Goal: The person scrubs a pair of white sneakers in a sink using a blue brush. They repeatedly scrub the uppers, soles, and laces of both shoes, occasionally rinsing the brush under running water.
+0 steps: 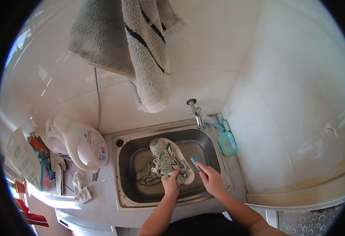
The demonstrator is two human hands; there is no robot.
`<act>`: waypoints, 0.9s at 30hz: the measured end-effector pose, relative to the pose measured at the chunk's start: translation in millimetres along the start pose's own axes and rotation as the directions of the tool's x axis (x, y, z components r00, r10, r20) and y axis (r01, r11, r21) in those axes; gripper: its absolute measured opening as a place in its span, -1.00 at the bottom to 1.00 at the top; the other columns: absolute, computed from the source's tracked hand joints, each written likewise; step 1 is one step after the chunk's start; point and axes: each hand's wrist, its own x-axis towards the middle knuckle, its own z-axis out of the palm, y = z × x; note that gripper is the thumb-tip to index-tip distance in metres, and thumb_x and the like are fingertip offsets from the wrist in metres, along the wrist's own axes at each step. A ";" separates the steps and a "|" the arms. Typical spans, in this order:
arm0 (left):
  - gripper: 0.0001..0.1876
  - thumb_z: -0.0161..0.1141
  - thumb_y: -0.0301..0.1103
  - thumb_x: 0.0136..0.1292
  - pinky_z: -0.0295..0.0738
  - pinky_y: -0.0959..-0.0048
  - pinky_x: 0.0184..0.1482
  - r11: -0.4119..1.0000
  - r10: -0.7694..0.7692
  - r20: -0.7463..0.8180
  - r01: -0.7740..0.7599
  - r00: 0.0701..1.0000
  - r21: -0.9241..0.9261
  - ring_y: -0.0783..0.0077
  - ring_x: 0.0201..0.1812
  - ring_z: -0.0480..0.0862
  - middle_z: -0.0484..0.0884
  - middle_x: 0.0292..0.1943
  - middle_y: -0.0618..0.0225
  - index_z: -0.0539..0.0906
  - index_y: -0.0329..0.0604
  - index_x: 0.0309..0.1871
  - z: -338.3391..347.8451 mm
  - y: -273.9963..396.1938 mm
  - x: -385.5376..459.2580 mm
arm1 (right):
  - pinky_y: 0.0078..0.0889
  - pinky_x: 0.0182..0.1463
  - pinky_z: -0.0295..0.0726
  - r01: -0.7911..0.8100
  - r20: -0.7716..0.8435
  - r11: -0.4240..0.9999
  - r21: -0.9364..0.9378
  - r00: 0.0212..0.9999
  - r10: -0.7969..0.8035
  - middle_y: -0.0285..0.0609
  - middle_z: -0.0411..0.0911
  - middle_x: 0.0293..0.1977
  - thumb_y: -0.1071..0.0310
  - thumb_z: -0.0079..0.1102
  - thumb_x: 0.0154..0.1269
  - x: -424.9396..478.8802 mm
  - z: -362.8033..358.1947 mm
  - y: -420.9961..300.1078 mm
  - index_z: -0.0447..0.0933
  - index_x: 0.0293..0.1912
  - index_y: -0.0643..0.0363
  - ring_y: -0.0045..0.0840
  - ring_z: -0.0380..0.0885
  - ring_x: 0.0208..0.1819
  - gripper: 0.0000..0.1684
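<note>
My left hand (170,183) grips a white and green lace-up shoe (184,165) by its near end, holding it over the stainless-steel sink (131,203). The shoe lies tilted, its loose white laces uppermost and its pale sole edge towards the right. Below and to its left, a second shoe (145,174) rests in the basin, partly covered by the first. In my right hand (210,179) is a small blue scrubbing brush (195,162), held just right of the shoe and apart from it, bristles facing left.
A metal faucet (198,115) stands at the sink's back right, beside brushes (219,124) and a turquoise soap dish (228,143). On the left are a large white detergent jug (85,144), a plastic pouch (27,159) and a crumpled white cloth (82,188). A grey towel (104,38) hangs above.
</note>
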 end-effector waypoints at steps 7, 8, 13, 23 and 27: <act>-0.58 0.41 -0.59 0.13 0.57 0.41 -0.03 1.000 -0.002 0.033 0.001 0.999 0.030 0.43 -0.10 0.65 0.66 -0.09 0.31 0.56 -0.32 0.07 11.8 0.4 4.0 | -0.20 -0.12 0.56 -0.046 -0.017 0.997 0.064 0.999 0.047 0.05 0.63 -0.11 0.39 0.11 0.40 1.5 -21.4 29.8 0.51 0.25 -0.10 -0.10 0.61 -0.20 -0.54; -0.57 0.41 -0.59 0.12 0.56 0.42 -0.03 0.999 0.006 0.042 -0.008 0.999 0.043 0.43 -0.10 0.65 0.66 -0.09 0.32 0.56 -0.32 0.07 13.5 0.5 3.4 | -0.17 -0.13 0.56 -0.045 -0.050 0.999 0.004 0.998 0.045 0.03 0.62 -0.15 0.38 0.12 0.38 2.5 -26.5 30.4 0.52 0.23 -0.10 -0.10 0.60 -0.21 -0.56; -0.58 0.43 -0.60 0.11 0.52 0.46 -0.03 0.969 0.098 0.130 -0.125 0.987 0.215 0.47 -0.11 0.63 0.67 -0.10 0.34 0.58 -0.33 0.05 26.2 6.6 -5.0 | -0.09 -0.22 0.57 -0.128 -0.303 0.953 -0.276 0.952 0.040 -0.08 0.60 -0.25 0.33 0.11 0.35 17.8 -53.7 39.6 0.56 0.17 -0.14 -0.08 0.60 -0.28 -0.59; -0.56 0.43 -0.60 0.10 0.51 0.48 0.01 0.988 -0.023 0.146 0.001 0.989 0.152 0.46 -0.08 0.64 0.67 -0.05 0.34 0.58 -0.29 0.07 28.0 -22.8 -5.8 | 0.03 -0.19 0.61 -0.277 -0.205 0.769 -0.576 0.960 0.193 -0.05 0.58 -0.19 0.31 0.03 0.39 44.6 -70.7 84.5 0.50 0.24 -0.17 -0.09 0.62 -0.26 -0.55; -0.55 0.43 -0.60 0.10 0.50 0.46 0.04 0.992 -0.047 0.124 0.032 0.991 0.121 0.44 -0.06 0.64 0.67 -0.04 0.34 0.58 -0.28 0.08 28.1 -21.7 -7.4 | -0.09 -0.22 0.59 -0.268 -0.276 0.919 -0.288 0.943 0.189 -0.05 0.60 -0.24 0.28 0.07 0.40 45.1 -75.1 78.0 0.53 0.23 -0.17 -0.12 0.62 -0.28 -0.58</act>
